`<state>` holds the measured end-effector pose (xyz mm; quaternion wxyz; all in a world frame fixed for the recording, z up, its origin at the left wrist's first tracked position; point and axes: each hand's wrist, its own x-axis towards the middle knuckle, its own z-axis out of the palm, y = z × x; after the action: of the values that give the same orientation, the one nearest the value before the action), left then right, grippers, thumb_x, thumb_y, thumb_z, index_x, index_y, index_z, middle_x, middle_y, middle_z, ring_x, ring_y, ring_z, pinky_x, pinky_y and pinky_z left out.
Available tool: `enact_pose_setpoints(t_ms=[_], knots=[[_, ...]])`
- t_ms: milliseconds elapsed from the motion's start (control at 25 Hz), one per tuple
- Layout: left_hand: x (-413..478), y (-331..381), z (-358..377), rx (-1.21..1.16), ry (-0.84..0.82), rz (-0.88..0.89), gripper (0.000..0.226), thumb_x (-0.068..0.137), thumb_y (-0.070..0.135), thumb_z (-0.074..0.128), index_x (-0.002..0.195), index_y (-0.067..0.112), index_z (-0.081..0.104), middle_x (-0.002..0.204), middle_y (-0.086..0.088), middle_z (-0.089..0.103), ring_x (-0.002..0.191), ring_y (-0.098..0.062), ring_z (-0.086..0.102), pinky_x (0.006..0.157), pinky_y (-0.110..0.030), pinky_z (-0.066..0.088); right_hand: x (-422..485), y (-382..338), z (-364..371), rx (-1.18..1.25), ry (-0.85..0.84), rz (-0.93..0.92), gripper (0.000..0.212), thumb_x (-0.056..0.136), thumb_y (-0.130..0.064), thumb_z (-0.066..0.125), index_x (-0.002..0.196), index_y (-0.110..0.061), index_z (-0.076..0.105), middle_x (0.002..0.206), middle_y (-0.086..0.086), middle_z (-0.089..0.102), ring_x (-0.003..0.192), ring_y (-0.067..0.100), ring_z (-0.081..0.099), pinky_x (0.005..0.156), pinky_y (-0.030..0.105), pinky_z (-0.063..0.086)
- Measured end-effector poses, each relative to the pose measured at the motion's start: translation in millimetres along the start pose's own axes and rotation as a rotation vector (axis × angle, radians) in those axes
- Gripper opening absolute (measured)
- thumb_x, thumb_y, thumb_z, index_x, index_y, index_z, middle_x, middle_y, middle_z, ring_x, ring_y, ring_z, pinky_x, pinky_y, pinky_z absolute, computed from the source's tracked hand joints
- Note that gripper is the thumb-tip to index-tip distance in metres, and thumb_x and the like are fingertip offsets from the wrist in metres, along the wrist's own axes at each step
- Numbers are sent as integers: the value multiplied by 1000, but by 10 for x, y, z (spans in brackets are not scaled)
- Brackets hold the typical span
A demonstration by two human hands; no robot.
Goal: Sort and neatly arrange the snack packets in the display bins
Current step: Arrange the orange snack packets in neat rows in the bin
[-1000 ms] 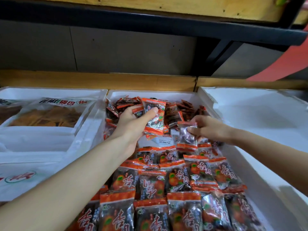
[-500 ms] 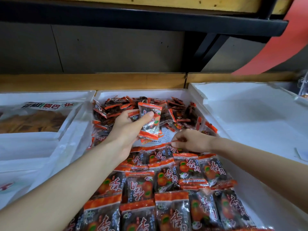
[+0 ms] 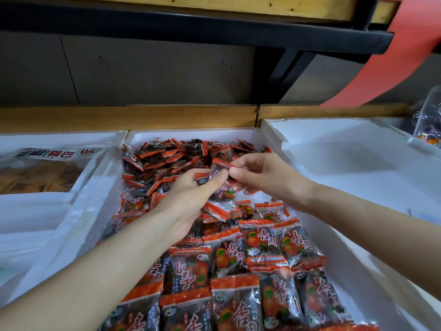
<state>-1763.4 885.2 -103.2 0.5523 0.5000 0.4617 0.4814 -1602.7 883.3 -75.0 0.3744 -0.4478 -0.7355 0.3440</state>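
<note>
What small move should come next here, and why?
Probably lay the orange-edged clear plastic snack packet, pinched by the left hand and right hand, onto the back edge of the neat rows in the white foam bin; packets behind lie jumbled.

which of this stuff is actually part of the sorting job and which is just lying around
Part of the job: held packet, pinched between left hand and right hand; loose heap; neat rows; middle bin.
Just lying about: big crisp bag in the left bin; right bin; red strip.
</note>
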Motion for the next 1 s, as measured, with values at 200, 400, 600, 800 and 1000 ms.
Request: enact_pose_setpoints(t_ms=[200,400,600,800,1000], knots=[[28,0,75,-114,-87,-135,43,84,33,61,117,6,60,106,-13,71,96,-24,68,85,-39,54,27,63,-174,97,44,132,5,84,-15,66,84,-9,67,67,0,68,60,6,61,60,16,51],[67,-9,-27,-106,45,-128,22,93,4,55,114,2,60,105,-17,69,98,-30,65,91,-47,52,134,227,-705,-83,247,124,3,83,-4,65,82,-2,64,66,4,63,52,2,64,60,14,55],[89,-14,-104,-94,69,-91,9,92,4,57,96,9,63,91,-12,70,88,-27,66,92,-47,51,101,479,-642,-602,-91,242,3,86,-10,66,83,-11,65,74,-1,65,52,-2,60,60,15,52],[88,-51,-31,-93,42,-87,14,92,5,58,104,8,63,94,-13,71,88,-26,67,85,-42,54,123,593,-498,-696,-143,226,4,88,-15,64,85,-15,62,79,-3,62,62,7,62,57,7,44],[113,-46,91,-95,23,-70,11,91,6,59,99,11,64,90,-10,71,84,-23,67,82,-40,54,59,502,-742,-836,185,95,33,86,-34,65,110,-12,62,98,-2,60,84,14,54,72,18,37]])
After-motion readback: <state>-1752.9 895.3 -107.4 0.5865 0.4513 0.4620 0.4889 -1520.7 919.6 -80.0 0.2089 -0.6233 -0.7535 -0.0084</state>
